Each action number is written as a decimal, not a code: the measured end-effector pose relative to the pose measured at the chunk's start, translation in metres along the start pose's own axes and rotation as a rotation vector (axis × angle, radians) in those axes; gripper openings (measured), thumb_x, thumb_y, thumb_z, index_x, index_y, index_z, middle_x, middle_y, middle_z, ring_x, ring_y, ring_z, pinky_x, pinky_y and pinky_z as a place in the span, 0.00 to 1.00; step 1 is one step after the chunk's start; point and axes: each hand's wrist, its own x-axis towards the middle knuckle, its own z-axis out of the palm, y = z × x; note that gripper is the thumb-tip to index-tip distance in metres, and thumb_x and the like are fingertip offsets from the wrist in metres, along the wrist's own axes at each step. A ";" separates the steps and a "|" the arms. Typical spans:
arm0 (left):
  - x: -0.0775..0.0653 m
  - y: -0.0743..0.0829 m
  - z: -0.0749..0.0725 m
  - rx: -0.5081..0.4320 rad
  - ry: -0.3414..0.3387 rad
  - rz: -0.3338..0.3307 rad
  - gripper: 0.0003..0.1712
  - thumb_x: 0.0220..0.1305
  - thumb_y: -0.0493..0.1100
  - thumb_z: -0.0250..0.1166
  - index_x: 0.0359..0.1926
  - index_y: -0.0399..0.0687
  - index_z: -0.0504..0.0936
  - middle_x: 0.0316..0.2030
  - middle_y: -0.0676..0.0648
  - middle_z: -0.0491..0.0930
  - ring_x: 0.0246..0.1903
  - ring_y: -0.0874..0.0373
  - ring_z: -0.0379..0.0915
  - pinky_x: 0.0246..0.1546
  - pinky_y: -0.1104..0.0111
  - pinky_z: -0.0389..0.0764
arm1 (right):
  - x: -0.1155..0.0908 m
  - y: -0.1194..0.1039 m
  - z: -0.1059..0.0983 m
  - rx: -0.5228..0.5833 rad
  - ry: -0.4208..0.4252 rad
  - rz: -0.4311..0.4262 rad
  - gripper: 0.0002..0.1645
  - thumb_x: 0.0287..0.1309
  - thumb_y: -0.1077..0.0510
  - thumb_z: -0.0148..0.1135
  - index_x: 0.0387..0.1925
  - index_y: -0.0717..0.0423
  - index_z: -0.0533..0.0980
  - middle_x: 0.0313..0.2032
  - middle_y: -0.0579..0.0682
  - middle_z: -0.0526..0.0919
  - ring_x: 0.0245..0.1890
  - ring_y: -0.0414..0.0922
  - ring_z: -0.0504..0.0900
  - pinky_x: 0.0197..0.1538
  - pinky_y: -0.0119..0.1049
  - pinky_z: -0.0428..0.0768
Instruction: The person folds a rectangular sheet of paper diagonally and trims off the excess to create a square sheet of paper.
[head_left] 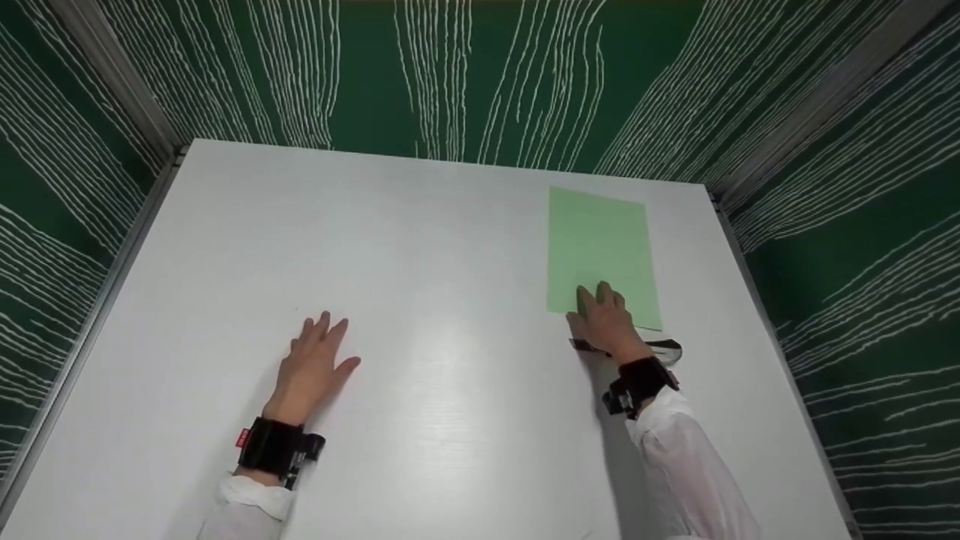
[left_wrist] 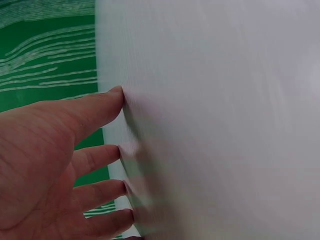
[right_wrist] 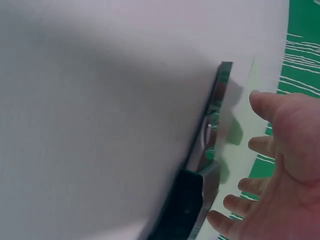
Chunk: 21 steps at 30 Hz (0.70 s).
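My left hand [head_left: 307,375] is at the left of the white table [head_left: 420,300], fingers spread and holding nothing. In the left wrist view its thumb [left_wrist: 102,107] and fingertips meet or nearly meet the tabletop. My right hand [head_left: 609,326] reaches over the near edge of a sheet of light green paper [head_left: 600,240], fingers loosely bent and grasping nothing. Beneath that hand, just below the paper, lies a long object like a stapler [head_left: 666,350], partly hidden in the head view. The right wrist view shows its shiny metal strip [right_wrist: 215,110] and dark body [right_wrist: 182,205], apart from the fingers.
Green walls [head_left: 510,82] with wavy white lines rise behind the table and at both sides. Metal frame posts [head_left: 120,67] stand at the back corners. Both wrists carry black straps [head_left: 271,448] with small devices.
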 end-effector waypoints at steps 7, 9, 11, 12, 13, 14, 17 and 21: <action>0.001 -0.002 0.003 0.012 0.005 -0.003 0.37 0.65 0.50 0.59 0.70 0.42 0.59 0.71 0.32 0.50 0.70 0.31 0.42 0.63 0.37 0.54 | 0.005 -0.016 0.001 0.050 -0.054 -0.126 0.33 0.69 0.50 0.46 0.68 0.64 0.57 0.67 0.75 0.54 0.68 0.70 0.52 0.65 0.64 0.58; 0.000 -0.002 0.003 0.014 0.010 -0.001 0.37 0.65 0.50 0.59 0.70 0.42 0.59 0.71 0.32 0.50 0.70 0.31 0.42 0.63 0.37 0.54 | 0.006 -0.025 0.000 0.058 -0.050 -0.175 0.32 0.68 0.51 0.48 0.67 0.64 0.59 0.66 0.74 0.56 0.68 0.69 0.53 0.67 0.62 0.57; 0.000 -0.002 0.005 0.013 0.015 0.000 0.37 0.65 0.50 0.59 0.70 0.42 0.59 0.71 0.32 0.49 0.70 0.31 0.42 0.63 0.37 0.54 | 0.006 -0.035 -0.001 0.067 -0.053 -0.208 0.31 0.68 0.52 0.49 0.67 0.62 0.61 0.66 0.73 0.57 0.68 0.68 0.54 0.68 0.60 0.57; 0.000 -0.002 0.005 0.015 0.018 0.002 0.37 0.65 0.50 0.59 0.70 0.42 0.59 0.71 0.31 0.49 0.70 0.31 0.42 0.63 0.37 0.53 | 0.007 -0.039 0.000 0.071 -0.053 -0.222 0.30 0.67 0.52 0.49 0.67 0.61 0.62 0.66 0.72 0.58 0.68 0.68 0.55 0.68 0.60 0.57; 0.000 -0.002 0.006 0.017 0.020 0.003 0.37 0.65 0.50 0.59 0.70 0.42 0.59 0.71 0.31 0.49 0.70 0.31 0.42 0.63 0.37 0.53 | 0.007 -0.044 0.000 0.072 -0.052 -0.235 0.30 0.67 0.53 0.49 0.66 0.61 0.63 0.66 0.72 0.58 0.68 0.68 0.55 0.68 0.60 0.58; 0.000 -0.002 0.006 0.017 0.021 0.003 0.37 0.65 0.50 0.59 0.70 0.42 0.59 0.71 0.31 0.49 0.70 0.31 0.42 0.64 0.37 0.53 | 0.007 -0.048 0.000 0.077 -0.053 -0.247 0.29 0.67 0.53 0.50 0.66 0.60 0.64 0.66 0.71 0.58 0.68 0.68 0.56 0.68 0.60 0.58; 0.000 -0.001 0.007 0.023 0.025 0.006 0.36 0.65 0.50 0.59 0.69 0.41 0.59 0.71 0.31 0.50 0.70 0.31 0.42 0.64 0.37 0.52 | 0.007 -0.060 0.002 0.084 -0.050 -0.295 0.27 0.66 0.55 0.51 0.64 0.58 0.67 0.66 0.71 0.61 0.67 0.68 0.58 0.68 0.58 0.59; 0.000 0.003 0.006 0.048 0.044 0.020 0.35 0.65 0.49 0.59 0.68 0.40 0.62 0.69 0.29 0.53 0.68 0.29 0.45 0.62 0.35 0.54 | 0.005 -0.076 0.002 0.084 -0.059 -0.327 0.24 0.66 0.55 0.51 0.62 0.57 0.69 0.66 0.69 0.62 0.67 0.67 0.59 0.68 0.57 0.59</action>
